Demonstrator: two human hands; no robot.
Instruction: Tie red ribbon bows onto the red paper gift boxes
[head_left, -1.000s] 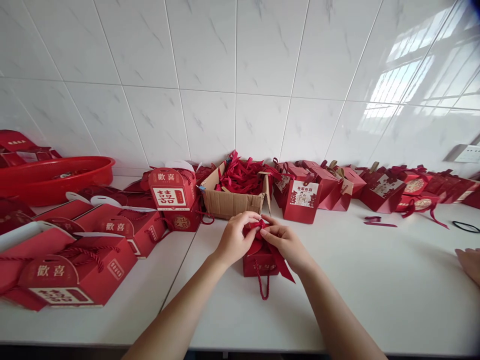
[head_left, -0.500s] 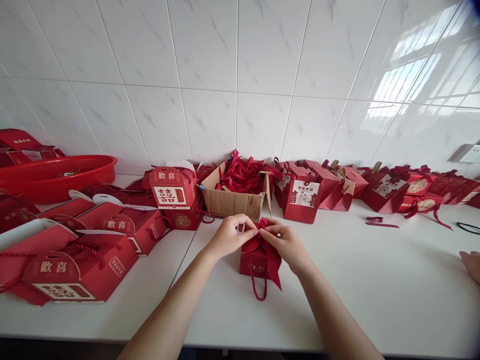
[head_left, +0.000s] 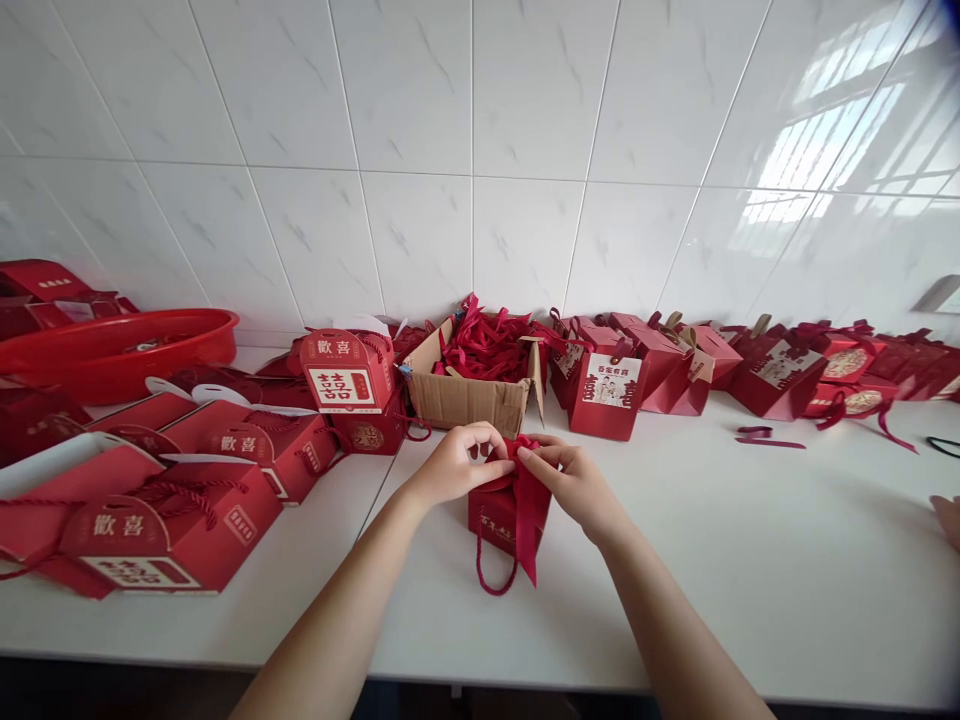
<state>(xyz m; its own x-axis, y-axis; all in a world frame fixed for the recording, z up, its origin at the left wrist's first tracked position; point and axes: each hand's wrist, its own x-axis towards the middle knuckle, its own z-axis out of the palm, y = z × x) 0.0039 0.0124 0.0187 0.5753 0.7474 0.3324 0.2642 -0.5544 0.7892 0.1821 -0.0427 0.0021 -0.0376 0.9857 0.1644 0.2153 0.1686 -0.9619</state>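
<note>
A small red gift box [head_left: 495,520] with gold lettering stands on the white table in front of me, a twisted red cord handle [head_left: 496,588] drooping from its near side. On its top, my left hand [head_left: 466,465] and my right hand [head_left: 566,485] meet, each pinching a red ribbon [head_left: 528,515] between thumb and fingers. One ribbon tail hangs down the box's front. The bow or knot between the fingertips is partly hidden. Just behind is a cardboard box [head_left: 469,403] heaped with loose red ribbons [head_left: 487,345].
Several open red boxes [head_left: 172,520] lie at left, before a red plastic basin [head_left: 120,350]. Two stacked boxes [head_left: 349,385] stand beside the carton. Ribbon-tied boxes [head_left: 607,395] line the tiled wall at right. A loose ribbon [head_left: 769,440] and another person's hand [head_left: 946,520] are farther right.
The gift box has turned slightly and shifted a little left, so more gold lettering shows. Both hands keep pinching the ribbon at its top. The view has shifted slightly.
</note>
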